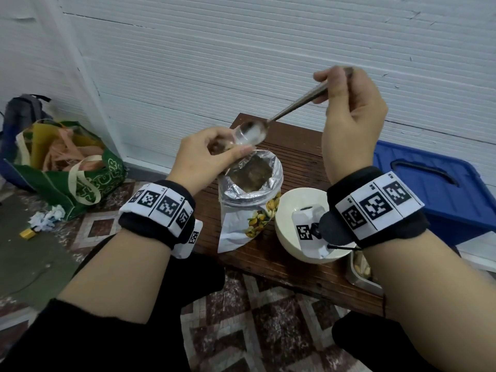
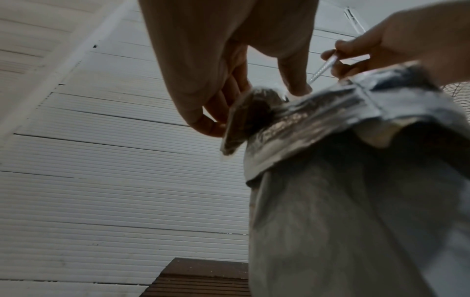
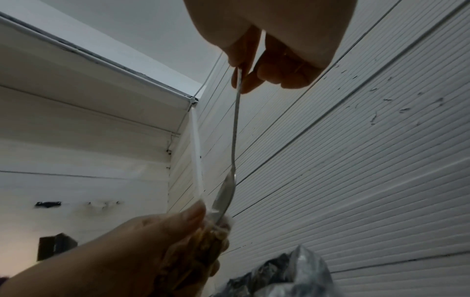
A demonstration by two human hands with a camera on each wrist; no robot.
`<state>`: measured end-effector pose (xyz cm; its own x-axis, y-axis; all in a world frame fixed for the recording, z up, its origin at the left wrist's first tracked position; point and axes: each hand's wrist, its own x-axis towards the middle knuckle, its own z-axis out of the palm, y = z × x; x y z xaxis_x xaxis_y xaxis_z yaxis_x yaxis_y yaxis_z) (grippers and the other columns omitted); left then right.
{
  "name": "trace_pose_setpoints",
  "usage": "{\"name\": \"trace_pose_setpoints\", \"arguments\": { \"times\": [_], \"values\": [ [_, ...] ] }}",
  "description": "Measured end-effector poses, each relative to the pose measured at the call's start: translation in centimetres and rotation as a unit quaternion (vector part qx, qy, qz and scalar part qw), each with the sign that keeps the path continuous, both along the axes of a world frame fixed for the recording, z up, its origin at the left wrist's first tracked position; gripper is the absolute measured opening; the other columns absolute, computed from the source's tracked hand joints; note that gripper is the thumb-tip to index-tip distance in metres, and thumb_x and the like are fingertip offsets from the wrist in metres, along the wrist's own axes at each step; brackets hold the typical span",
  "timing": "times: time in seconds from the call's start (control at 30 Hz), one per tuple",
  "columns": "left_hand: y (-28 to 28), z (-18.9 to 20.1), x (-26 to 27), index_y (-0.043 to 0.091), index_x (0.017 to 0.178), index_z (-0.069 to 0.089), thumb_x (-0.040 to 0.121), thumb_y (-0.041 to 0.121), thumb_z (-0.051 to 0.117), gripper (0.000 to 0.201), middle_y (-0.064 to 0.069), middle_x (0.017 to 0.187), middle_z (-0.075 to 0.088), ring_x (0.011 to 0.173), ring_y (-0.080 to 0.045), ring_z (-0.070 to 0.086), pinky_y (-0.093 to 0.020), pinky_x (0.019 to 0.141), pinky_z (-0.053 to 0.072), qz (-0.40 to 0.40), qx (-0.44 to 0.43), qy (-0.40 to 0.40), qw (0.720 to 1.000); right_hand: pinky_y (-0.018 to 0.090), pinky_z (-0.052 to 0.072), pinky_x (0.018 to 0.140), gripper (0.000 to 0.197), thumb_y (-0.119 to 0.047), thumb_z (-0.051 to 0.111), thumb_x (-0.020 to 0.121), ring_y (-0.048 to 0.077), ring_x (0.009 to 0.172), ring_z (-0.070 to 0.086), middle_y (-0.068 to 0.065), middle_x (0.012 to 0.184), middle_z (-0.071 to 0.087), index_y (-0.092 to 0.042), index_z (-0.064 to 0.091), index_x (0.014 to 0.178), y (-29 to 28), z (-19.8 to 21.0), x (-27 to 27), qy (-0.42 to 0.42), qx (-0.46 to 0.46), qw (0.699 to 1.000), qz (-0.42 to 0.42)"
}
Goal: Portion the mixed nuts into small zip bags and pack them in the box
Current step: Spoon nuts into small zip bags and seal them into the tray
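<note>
My left hand (image 1: 206, 154) pinches a small clear zip bag (image 1: 236, 139) partly filled with nuts, just above the open foil nut pouch (image 1: 249, 189) standing on the wooden table (image 1: 300, 157). In the left wrist view the zip bag (image 2: 244, 124) hangs from my fingers against the pouch rim (image 2: 330, 112). My right hand (image 1: 346, 103) grips the handle of a metal spoon (image 1: 290, 108), held high. The spoon bowl (image 1: 253, 132) sits tilted at the bag's mouth. In the right wrist view the spoon (image 3: 235, 140) runs down into the nut-filled bag (image 3: 211, 237).
A cream bowl (image 1: 290, 210) stands right of the pouch, and a metal tray (image 1: 359, 275) with nuts lies at the table's front right. A blue plastic box lid (image 1: 434, 183) is on the right. A green tote bag (image 1: 69, 170) and crumpled paper (image 1: 45, 218) lie on the floor left.
</note>
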<state>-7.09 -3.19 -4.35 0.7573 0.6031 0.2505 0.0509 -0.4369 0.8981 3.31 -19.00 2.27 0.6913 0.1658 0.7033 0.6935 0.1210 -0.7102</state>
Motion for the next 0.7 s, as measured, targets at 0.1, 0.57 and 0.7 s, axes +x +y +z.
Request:
{"name": "trace_pose_setpoints", "arguments": {
  "times": [0.1, 0.57, 0.7],
  "values": [
    [0.0, 0.3, -0.4, 0.027, 0.093, 0.07, 0.065, 0.054, 0.074, 0.039, 0.008, 0.09, 0.07, 0.089, -0.006, 0.066, -0.028, 0.074, 0.056, 0.015, -0.013, 0.006, 1.0, 0.014, 0.043, 0.066, 0.024, -0.016, 0.044, 0.099, 0.001, 0.067, 0.055, -0.004, 0.078, 0.061, -0.016, 0.062, 0.083, -0.5, -0.3, 0.9, 0.046, 0.039, 0.997, -0.048],
    [0.1, 0.4, -0.2, 0.021, 0.107, 0.066, 0.073, 0.049, 0.075, 0.045, 0.014, 0.088, 0.069, 0.091, 0.003, 0.064, -0.016, 0.087, 0.05, 0.044, -0.006, -0.036, 0.998, 0.021, 0.039, 0.069, 0.026, -0.031, 0.056, 0.094, 0.007, 0.073, 0.057, -0.004, 0.077, 0.066, -0.013, 0.072, 0.084, 0.3, -6.6, -0.4, 0.14, -0.284, 0.948, -0.044],
    [-1.0, 1.1, -0.3, 0.021, 0.108, 0.067, 0.069, 0.05, 0.073, 0.05, 0.016, 0.087, 0.069, 0.085, 0.01, 0.063, -0.009, 0.079, 0.049, 0.021, -0.007, -0.063, 0.998, 0.013, 0.035, 0.057, 0.025, -0.036, 0.057, 0.093, -0.001, 0.063, 0.051, -0.011, 0.064, 0.058, -0.02, 0.064, 0.076, 0.3, -6.6, -0.6, 0.146, -0.309, 0.94, -0.018]
  ]
}}
